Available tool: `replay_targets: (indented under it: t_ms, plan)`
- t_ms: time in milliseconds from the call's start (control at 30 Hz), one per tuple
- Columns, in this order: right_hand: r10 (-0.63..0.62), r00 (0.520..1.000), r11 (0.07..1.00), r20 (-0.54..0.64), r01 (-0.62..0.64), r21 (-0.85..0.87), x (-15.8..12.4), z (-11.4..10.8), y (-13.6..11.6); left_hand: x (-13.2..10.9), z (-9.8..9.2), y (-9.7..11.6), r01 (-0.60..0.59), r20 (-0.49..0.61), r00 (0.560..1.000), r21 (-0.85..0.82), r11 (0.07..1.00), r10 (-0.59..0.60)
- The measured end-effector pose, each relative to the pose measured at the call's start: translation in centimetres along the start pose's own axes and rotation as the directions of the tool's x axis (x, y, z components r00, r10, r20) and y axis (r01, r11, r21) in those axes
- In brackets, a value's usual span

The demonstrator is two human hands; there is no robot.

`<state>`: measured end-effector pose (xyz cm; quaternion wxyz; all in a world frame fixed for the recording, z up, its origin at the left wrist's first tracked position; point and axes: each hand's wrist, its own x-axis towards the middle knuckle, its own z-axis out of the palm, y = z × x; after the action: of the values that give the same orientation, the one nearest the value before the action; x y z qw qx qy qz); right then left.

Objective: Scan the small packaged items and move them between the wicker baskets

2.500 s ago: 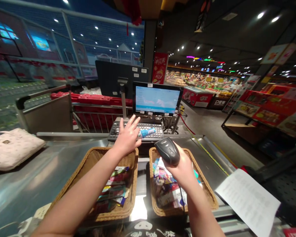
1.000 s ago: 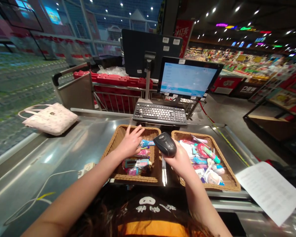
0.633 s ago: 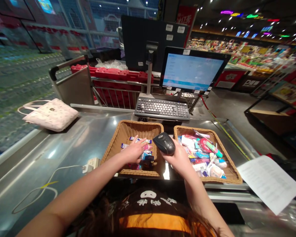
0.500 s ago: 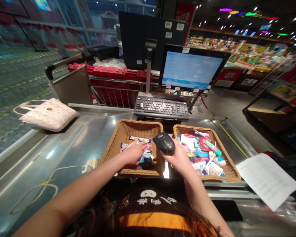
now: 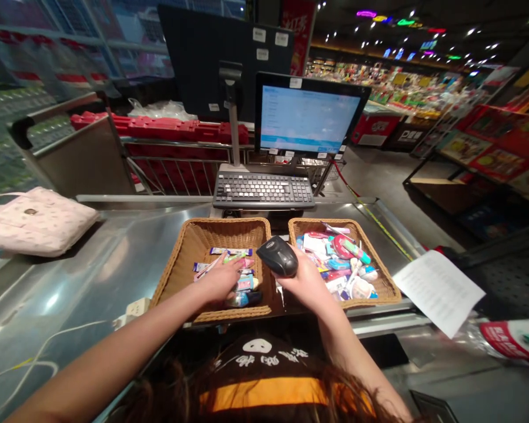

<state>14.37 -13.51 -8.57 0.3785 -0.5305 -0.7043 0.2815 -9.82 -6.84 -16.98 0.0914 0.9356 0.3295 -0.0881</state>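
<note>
My left hand reaches into the left wicker basket, its fingers stretched over small packaged goods. Close to these fingers are a slim pale item, a purple-and-white packet and a light-blue pack. Whether the fingertips press on any of them is hard to make out. A black handheld barcode scanner is gripped in my right hand, between the two baskets, its head angled toward the left one. The right wicker basket holds a heap of small colourful packaged goods.
Behind the baskets stand a keyboard and a lit monitor. A pale pink handbag rests on the metal counter at left, near a white power socket. To the right lie a printed sheet and a labelled bottle.
The view has turned right, so the surroundings shift left. My left hand remains in the left basket with its fingers slightly shifted over the goods. My right hand still holds the scanner.
</note>
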Motion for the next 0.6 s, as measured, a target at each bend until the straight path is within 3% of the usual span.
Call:
replay_targets:
  t_ms: [133, 233, 433, 600]
  plan:
    - [0.030, 0.996, 1.000, -0.079, -0.030, -0.003, -0.7, -2.2, 0.5, 2.2, -2.8, 1.7, 0.021, -0.269, 0.962, -0.048, 0.999, -0.034]
    - [0.042, 0.989, 0.998, -0.141, -0.048, -0.035, -1.5, -4.5, 1.2, 5.0, -4.4, 3.6, -0.041, -0.359, 0.933, -0.067, 0.997, 0.014]
    - [0.062, 0.958, 0.984, -0.280, -0.106, -0.146, -2.7, -9.1, 2.8, 12.1, -5.1, 6.7, -0.265, -0.367, 0.900, -0.029, 0.964, 0.236]
    - [0.086, 0.941, 0.980, -0.326, -0.139, -0.142, -3.3, -11.6, 4.3, 16.7, -6.0, 9.0, -0.375, -0.263, 0.893, 0.016, 0.927, 0.366]
